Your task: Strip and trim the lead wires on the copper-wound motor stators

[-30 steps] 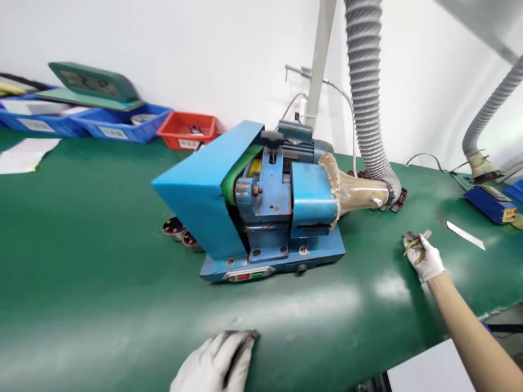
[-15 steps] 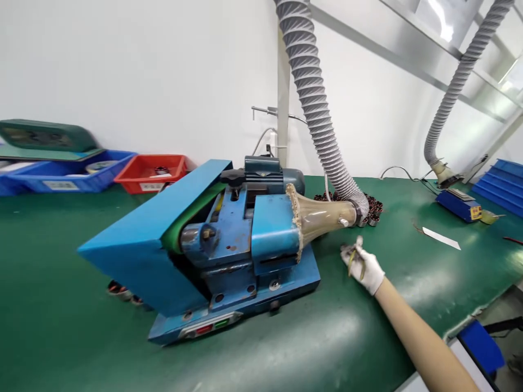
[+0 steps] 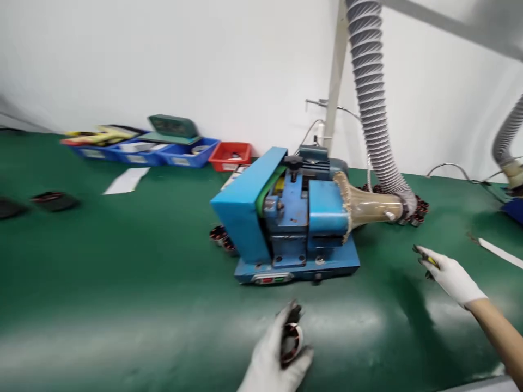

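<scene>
My left hand, in a white glove with dark fingertips, is at the bottom middle, its fingers curled round a small ring-shaped motor stator with copper windings. In front of it stands a blue belt sander with a green belt. To the right of the machine my right hand, also gloved, is raised over the table, closed on yellow-handled pliers. Their jaws are hidden or blurred.
Several stators cluster behind the dust nozzle, and others sit left of the sander. A grey hose hangs from above. Blue bins and a red bin line the wall. A paper sheet lies leftward.
The view has swung left, so the sander appears further right and smaller. My left hand has come into view with a stator. My right hand still holds the pliers.
</scene>
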The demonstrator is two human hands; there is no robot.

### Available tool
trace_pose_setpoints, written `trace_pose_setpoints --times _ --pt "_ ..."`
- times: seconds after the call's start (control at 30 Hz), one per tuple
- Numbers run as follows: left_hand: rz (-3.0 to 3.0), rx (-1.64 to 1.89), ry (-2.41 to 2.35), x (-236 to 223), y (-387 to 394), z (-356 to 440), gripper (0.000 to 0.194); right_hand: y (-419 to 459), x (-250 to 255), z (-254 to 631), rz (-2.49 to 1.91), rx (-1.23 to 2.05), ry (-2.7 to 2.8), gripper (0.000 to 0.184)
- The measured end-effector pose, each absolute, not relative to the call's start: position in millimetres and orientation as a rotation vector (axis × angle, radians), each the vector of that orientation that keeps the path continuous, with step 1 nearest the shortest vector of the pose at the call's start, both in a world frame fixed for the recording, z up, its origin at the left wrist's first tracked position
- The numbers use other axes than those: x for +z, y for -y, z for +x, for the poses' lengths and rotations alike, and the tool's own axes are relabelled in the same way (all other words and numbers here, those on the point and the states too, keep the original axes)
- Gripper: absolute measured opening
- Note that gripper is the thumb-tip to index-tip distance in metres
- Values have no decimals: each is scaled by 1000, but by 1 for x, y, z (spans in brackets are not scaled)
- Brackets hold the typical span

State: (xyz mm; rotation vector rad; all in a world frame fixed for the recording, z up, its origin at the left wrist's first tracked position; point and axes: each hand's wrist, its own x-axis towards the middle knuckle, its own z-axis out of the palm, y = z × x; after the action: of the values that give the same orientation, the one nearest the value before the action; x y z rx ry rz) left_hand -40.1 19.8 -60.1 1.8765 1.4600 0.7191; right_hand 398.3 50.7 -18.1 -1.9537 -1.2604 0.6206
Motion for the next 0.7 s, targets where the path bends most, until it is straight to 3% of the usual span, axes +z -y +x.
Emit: trace_pose_setpoints --times 0.13,0.3,0.37,0.57,0.7 --pt "1771 460 -1479 -42 -10 -37 79 -23 -50 374 -2008 499 1830 48" --pt "1984 459 -1354 -35 -27 -35 63 -13 -72 352 -2261 -74 1991 56" --pt "1847 560 -1309 -39 -29 -27 57 -11 -68 327 -2260 -160 1943 56" --pt "799 882 -898 -42 -17 -9 50 11 -28 206 -1515 494 1873 34" --pt "575 923 -669 -17 -3 -20 73 11 9 153 -1047 799 1904 59"
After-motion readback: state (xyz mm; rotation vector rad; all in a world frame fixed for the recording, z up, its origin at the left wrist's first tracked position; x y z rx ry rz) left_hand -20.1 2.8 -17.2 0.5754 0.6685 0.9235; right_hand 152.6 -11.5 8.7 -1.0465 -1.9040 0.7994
